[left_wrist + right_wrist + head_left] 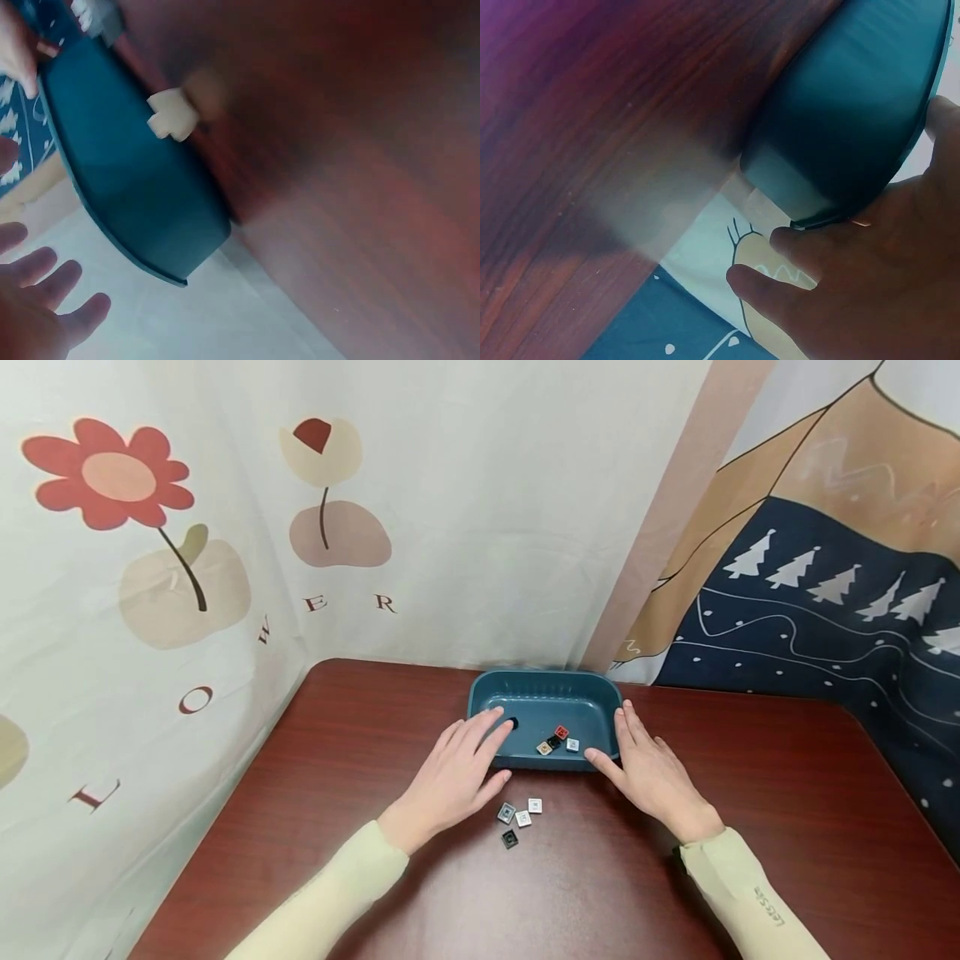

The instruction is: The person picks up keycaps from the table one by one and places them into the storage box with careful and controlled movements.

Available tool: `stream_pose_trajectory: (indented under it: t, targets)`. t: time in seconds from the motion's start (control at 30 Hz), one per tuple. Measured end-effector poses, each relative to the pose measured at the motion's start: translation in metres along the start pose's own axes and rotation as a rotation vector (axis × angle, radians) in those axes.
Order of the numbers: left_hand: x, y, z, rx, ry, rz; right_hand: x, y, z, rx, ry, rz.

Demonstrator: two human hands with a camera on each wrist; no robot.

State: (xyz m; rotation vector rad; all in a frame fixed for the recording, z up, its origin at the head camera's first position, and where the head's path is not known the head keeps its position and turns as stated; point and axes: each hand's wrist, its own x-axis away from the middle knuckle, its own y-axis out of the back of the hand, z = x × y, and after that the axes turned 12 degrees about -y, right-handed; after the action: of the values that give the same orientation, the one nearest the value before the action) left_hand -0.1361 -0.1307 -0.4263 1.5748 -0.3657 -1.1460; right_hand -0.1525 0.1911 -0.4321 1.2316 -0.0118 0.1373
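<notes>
A dark teal tray (551, 763) sits near the table's back edge. Inside it lie small square keycaps: a red keycap (561, 732), a black one beneath it, a beige keycap (543, 748) and a pale keycap (573, 745). Another small black piece (513, 723) shows beside my left fingertips. My left hand (457, 774), fingers spread and holding nothing, reaches over the tray's left front corner in the head view. At the other end, my right hand (651, 768) rests against the tray's right side, fingers extended and thumb at the front rim.
In front of the tray lie several loose keycaps, among them a grey keycap (506, 812), a white keycap (535, 806) and a black keycap (510, 838). Behind the brown table (360, 727) hangs a printed curtain (480, 510).
</notes>
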Motion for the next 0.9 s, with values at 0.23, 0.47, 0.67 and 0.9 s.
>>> stream_pose_trajectory:
  t: [0.23,0.47,0.67,0.9]
  targets:
    - [0.023,0.004,-0.004,-0.052,-0.11,-0.016,0.001,0.0,0.001,-0.002,-0.002,0.003]
    - [0.037,0.007,-0.004,-0.016,-0.152,0.096,0.001,0.001,0.001,-0.004,-0.009,0.004]
    - [0.045,0.009,-0.001,0.0,-0.154,0.227,0.001,0.001,0.002,-0.002,-0.006,0.002]
    - [0.047,0.009,0.002,0.004,-0.134,0.375,0.001,0.002,0.003,-0.007,-0.007,0.007]
